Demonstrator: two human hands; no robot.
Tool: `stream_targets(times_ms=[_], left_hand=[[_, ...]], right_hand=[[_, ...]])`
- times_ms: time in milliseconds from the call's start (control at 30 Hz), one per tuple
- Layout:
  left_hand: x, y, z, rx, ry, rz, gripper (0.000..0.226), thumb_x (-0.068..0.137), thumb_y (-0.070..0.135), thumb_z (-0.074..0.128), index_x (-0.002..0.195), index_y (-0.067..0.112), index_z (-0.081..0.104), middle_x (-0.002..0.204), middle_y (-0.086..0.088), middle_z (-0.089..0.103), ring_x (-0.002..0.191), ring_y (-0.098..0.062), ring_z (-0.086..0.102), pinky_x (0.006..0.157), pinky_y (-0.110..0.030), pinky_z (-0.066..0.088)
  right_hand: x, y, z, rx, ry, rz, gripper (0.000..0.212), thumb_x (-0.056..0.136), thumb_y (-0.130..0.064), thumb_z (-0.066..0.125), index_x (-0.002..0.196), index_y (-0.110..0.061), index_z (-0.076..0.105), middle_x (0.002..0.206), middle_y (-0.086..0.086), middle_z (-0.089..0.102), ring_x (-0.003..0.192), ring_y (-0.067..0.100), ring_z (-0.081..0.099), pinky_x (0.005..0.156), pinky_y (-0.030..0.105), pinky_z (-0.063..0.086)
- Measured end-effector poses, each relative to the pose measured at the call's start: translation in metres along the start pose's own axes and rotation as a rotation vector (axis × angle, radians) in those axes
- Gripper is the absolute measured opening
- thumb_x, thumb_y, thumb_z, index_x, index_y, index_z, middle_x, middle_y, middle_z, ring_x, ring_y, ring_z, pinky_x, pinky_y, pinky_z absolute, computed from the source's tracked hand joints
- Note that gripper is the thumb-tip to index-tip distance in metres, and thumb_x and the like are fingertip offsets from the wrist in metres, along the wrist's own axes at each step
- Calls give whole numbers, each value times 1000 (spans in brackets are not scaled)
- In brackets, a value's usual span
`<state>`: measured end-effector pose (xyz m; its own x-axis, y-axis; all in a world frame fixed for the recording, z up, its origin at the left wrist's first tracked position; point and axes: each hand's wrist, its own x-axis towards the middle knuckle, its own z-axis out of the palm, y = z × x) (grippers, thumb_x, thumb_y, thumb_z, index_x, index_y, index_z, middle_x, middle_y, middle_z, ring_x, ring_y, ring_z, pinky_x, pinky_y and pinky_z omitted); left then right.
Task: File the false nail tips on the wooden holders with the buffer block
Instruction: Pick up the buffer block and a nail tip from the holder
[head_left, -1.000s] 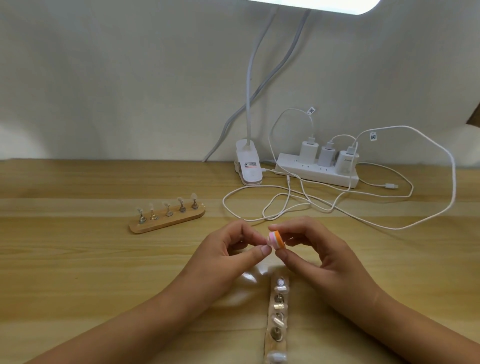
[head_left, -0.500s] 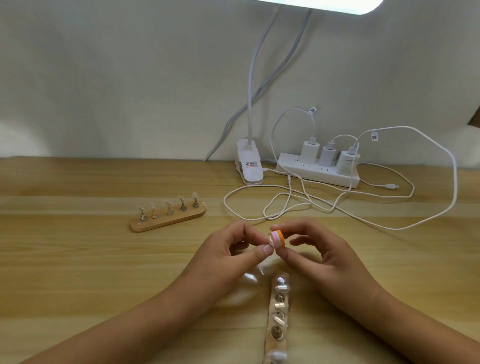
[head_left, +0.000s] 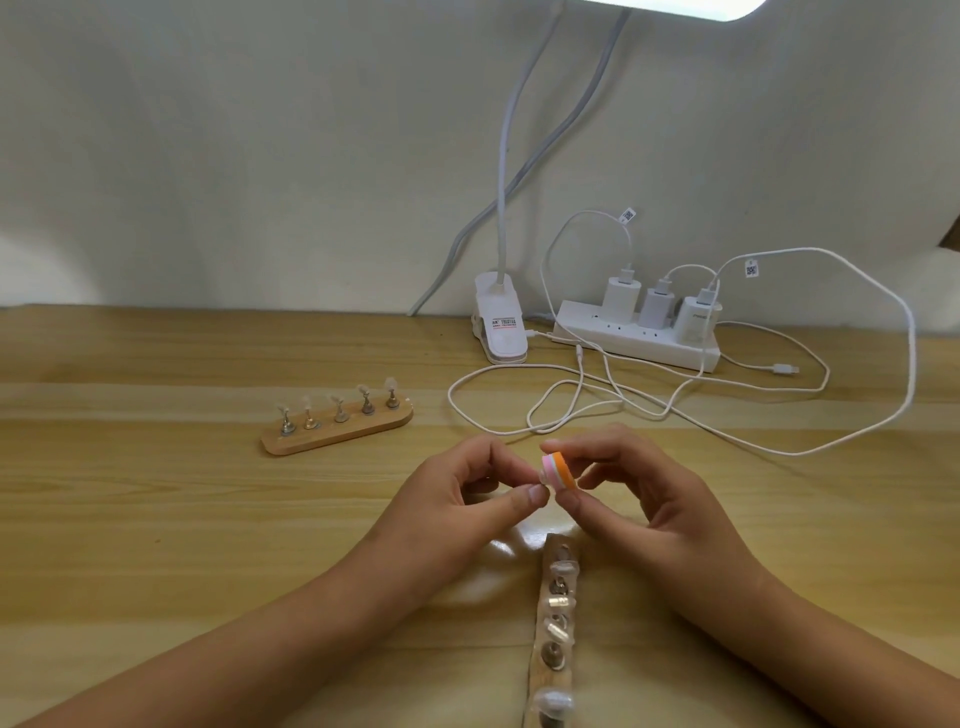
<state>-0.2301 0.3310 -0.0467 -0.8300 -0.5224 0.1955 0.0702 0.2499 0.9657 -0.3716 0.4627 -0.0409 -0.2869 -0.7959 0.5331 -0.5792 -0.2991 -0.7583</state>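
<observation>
My right hand (head_left: 649, 499) pinches a small round buffer block (head_left: 560, 470), orange with pink and white layers, between thumb and forefinger above the table. My left hand (head_left: 457, 499) pinches a small false nail tip against the block's white face; the tip is almost hidden by my fingertips. Just below my hands, a wooden holder (head_left: 540, 670) runs toward me, carrying clear nail tips (head_left: 563, 569) on metal pegs. One of its pegs (head_left: 554, 656) stands bare. A second wooden holder (head_left: 337, 434) lies farther left with several tips upright on it.
A white power strip (head_left: 636, 340) with three chargers sits at the back by the wall. Its white cables (head_left: 571, 410) loop over the table just behind my hands. A clip-on lamp base (head_left: 498, 325) stands left of the strip.
My hands stay together in the same spot; the buffer block has turned slightly against the left fingertips.
</observation>
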Motion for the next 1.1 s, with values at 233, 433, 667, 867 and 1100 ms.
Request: stream_targets(times_ms=[233, 433, 667, 867, 1100], left_hand=[[-1, 1, 1, -32, -18, 2, 14, 72, 40, 74, 78, 29, 67, 91, -6, 72, 90, -35, 64, 81, -43, 53], [-1, 2, 0, -49, -12, -7, 7, 77, 29, 75, 78, 27, 68, 91, -8, 72, 85, -26, 66, 74, -27, 54], [-2, 5, -1, -22, -30, -6, 13, 77, 34, 70, 88, 28, 70, 93, 0, 72, 89, -16, 66, 90, -40, 51], [-2, 4, 0, 1, -59, 14, 22, 71, 47, 69, 85, 31, 71, 92, 1, 72, 90, -15, 66, 84, -30, 50], [-2, 2, 0, 26, -78, 37, 16, 76, 40, 70, 86, 28, 70, 85, 7, 70, 81, -4, 60, 76, -20, 46]], right_hand=[[0, -1, -1, -155, 13, -84, 26, 88, -18, 70, 114, -23, 70, 106, -8, 66, 105, 20, 62, 91, 30, 47], [-1, -2, 1, -285, 45, -84, 31, 89, -22, 68, 119, -26, 68, 109, -8, 64, 110, 20, 60, 96, 51, 42], [-2, -7, 2, -400, 111, -114, 32, 87, -28, 59, 118, -30, 68, 106, -7, 61, 105, 20, 56, 93, 51, 39], [-3, -11, 3, -415, 80, -118, 32, 87, -29, 57, 116, -25, 71, 104, -7, 60, 103, 16, 53, 92, 48, 39], [-3, -9, 1, -401, 37, -122, 31, 88, -27, 59, 116, -34, 68, 105, -11, 58, 104, 12, 51, 94, 41, 37]])
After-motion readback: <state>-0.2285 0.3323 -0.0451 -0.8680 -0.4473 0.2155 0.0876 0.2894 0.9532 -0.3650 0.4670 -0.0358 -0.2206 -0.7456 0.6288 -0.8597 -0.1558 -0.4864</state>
